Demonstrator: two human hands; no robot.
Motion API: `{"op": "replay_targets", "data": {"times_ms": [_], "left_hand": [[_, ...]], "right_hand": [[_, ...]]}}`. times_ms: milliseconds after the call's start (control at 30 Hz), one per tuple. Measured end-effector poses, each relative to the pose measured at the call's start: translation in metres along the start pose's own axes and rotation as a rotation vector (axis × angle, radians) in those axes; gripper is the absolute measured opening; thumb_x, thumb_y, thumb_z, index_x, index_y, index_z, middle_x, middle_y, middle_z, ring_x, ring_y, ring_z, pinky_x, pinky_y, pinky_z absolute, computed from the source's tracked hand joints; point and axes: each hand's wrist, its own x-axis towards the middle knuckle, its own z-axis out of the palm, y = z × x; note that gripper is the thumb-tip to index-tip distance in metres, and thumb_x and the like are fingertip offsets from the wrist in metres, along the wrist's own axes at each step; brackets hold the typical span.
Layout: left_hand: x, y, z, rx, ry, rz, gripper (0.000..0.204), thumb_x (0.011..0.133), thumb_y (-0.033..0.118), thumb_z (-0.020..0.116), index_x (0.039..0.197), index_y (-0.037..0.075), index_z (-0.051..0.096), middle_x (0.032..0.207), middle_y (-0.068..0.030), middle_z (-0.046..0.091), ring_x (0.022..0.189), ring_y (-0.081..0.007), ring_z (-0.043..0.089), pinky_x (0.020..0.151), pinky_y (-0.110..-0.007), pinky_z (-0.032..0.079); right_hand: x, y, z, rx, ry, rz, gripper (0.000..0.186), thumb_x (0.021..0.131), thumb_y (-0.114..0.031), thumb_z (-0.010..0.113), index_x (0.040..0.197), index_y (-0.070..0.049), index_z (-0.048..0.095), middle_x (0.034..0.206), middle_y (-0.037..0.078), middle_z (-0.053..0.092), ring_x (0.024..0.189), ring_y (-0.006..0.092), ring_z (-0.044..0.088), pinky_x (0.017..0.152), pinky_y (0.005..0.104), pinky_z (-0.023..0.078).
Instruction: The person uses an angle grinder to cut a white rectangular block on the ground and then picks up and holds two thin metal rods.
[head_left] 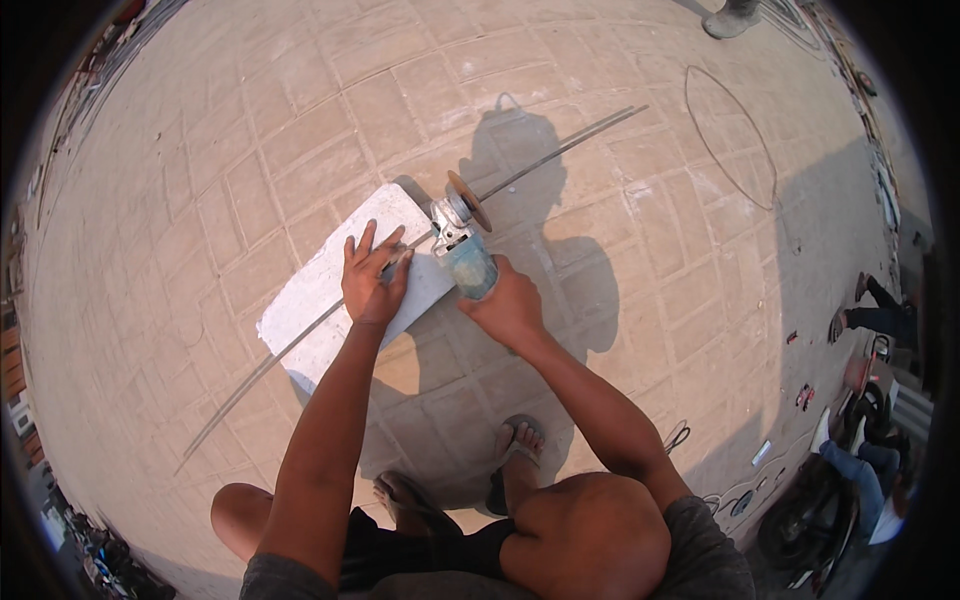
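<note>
A thin pair of metal rods (310, 331) runs slantwise across a white slab (400, 205) that lies on the paving. On top of the slab is my left hand (373, 285), fingers spread and thumb apart, holding the rods down against it. My right hand (508, 305) is wrapped round the blue-green body of an angle grinder (467, 258). The grinder's brown disc (470, 201) stands on edge over the rods, just beyond the slab's right end. Whether the disc touches them I cannot tell.
My sandalled feet (520, 440) are close below the slab. A loop of wire (740, 125) lies at the upper right, and a boot (733, 20) stands at the top edge. At the right are a motorbike (800, 525), scattered tools and people's legs (860, 470).
</note>
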Motion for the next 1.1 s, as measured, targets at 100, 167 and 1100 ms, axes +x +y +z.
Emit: {"op": "replay_targets", "data": {"times_ms": [100, 167, 1100], "left_hand": [[0.0, 0.0, 0.0, 0.0, -0.004, -0.007, 0.011, 0.089, 0.018, 0.078, 0.1, 0.013, 0.076, 0.128, 0.0019, 0.074, 0.142, -0.0272, 0.052, 0.123, -0.054, 0.03], [0.0, 0.003, -0.001, 0.001, -0.006, -0.013, 0.009, 0.09, 0.018, 0.078, 0.098, 0.013, 0.076, 0.128, 0.0025, 0.074, 0.142, -0.0272, 0.052, 0.123, -0.054, 0.03], [0.0, -0.003, 0.002, -0.005, 0.004, 0.044, 0.019, 0.089, 0.015, 0.078, 0.108, 0.013, 0.079, 0.125, -0.0009, 0.075, 0.139, -0.0302, 0.055, 0.121, -0.057, 0.031]], "right_hand": [[0.001, 0.0, -0.002, 0.0, -0.03, 0.011, 0.07, 0.071, -0.034, 0.085, 0.126, 0.001, 0.059, 0.104, 0.025, 0.074, 0.102, 0.0417, 0.072, 0.089, 0.048, 0.057], [0.002, 0.001, -0.001, -0.01, -0.029, 0.017, 0.07, 0.071, -0.034, 0.085, 0.125, 0.001, 0.059, 0.105, 0.025, 0.074, 0.103, 0.0415, 0.072, 0.089, 0.0481, 0.057], [0.006, -0.003, -0.003, -0.026, -0.043, 0.027, 0.068, 0.072, -0.036, 0.085, 0.125, -0.002, 0.059, 0.105, 0.022, 0.074, 0.103, 0.0404, 0.071, 0.088, 0.0475, 0.057]]}}
